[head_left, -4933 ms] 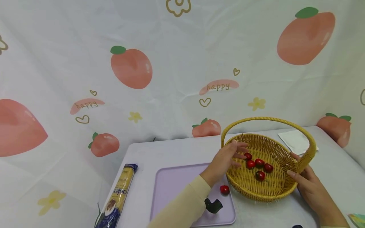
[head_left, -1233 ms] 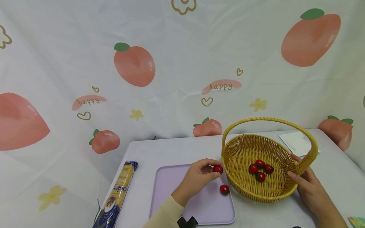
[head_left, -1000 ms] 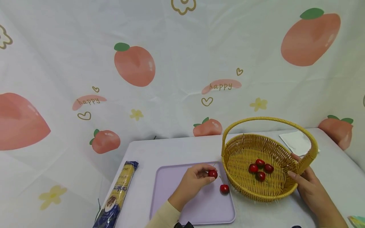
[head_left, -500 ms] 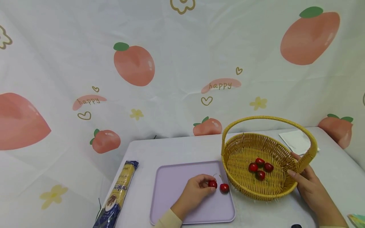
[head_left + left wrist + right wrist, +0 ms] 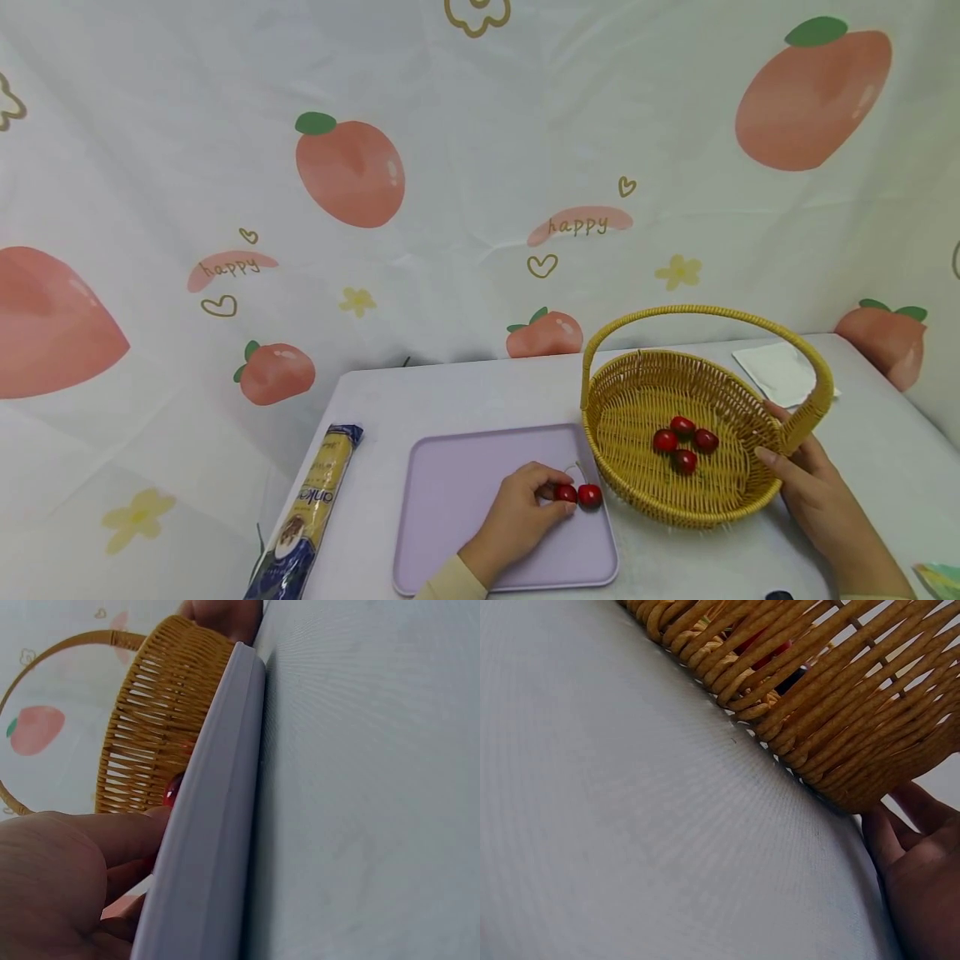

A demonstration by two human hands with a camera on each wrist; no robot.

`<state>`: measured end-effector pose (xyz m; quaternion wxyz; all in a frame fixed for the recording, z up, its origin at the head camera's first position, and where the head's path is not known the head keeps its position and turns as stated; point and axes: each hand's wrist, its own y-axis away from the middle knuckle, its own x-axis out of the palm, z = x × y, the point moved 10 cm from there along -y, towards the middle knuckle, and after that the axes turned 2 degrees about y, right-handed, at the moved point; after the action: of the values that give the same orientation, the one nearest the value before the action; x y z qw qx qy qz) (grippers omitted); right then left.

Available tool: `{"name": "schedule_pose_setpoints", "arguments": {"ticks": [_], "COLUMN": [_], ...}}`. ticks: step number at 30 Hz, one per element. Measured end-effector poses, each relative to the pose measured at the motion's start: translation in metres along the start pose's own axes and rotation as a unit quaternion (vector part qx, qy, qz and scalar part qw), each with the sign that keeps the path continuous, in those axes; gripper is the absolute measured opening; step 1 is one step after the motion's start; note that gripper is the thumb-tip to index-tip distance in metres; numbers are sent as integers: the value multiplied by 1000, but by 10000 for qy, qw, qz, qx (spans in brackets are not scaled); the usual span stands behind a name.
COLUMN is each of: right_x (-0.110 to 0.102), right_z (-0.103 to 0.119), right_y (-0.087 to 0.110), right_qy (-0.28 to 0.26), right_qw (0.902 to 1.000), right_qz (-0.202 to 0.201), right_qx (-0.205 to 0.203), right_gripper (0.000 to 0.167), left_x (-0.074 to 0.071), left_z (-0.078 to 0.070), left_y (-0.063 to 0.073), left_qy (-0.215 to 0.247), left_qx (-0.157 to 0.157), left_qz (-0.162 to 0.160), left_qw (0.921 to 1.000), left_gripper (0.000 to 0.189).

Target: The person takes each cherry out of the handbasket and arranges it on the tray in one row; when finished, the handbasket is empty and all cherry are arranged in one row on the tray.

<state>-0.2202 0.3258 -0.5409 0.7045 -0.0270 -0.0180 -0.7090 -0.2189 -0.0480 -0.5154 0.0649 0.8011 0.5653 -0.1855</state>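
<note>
Pinched cherry (image 5: 566, 495): I see it at the right side of the lilac tray (image 5: 450, 475); full contact I cannot tell.
Left hand (image 5: 517, 515): thumb and fingers are pinching this cherry; I judge the step is placing it.
Second cherry (image 5: 590, 497): it lies on the tray, close beside the first.
Next move: it calls, I think, for soft opening of these fingers, without pushing the second cherry.
Wicker basket (image 5: 630, 446): beside the tray, four cherries (image 5: 683, 462) inside.
Right hand (image 5: 812, 485): its fingers grip the basket rim near the handle.
</note>
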Motion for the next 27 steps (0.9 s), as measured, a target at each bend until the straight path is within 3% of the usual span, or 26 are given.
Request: {"name": "schedule_pose_setpoints", "arguments": {"ticks": [9, 27], "right_x": [-1, 0], "right_z": [0, 1], "right_y": [1, 1], "right_qy": [44, -78], "right_qw": [10000, 10000], "right_qz": [-13, 18], "right_qx": [57, -58], "right_gripper": [68, 68], "left_x": [0, -6], "left_z": [-6, -5], "left_y": [1, 3], "left_qy": [-145, -525], "left_qx": [115, 20], "left_qz": [-64, -180], "left_qw": [9998, 9985], "left_gripper": [24, 36]}}
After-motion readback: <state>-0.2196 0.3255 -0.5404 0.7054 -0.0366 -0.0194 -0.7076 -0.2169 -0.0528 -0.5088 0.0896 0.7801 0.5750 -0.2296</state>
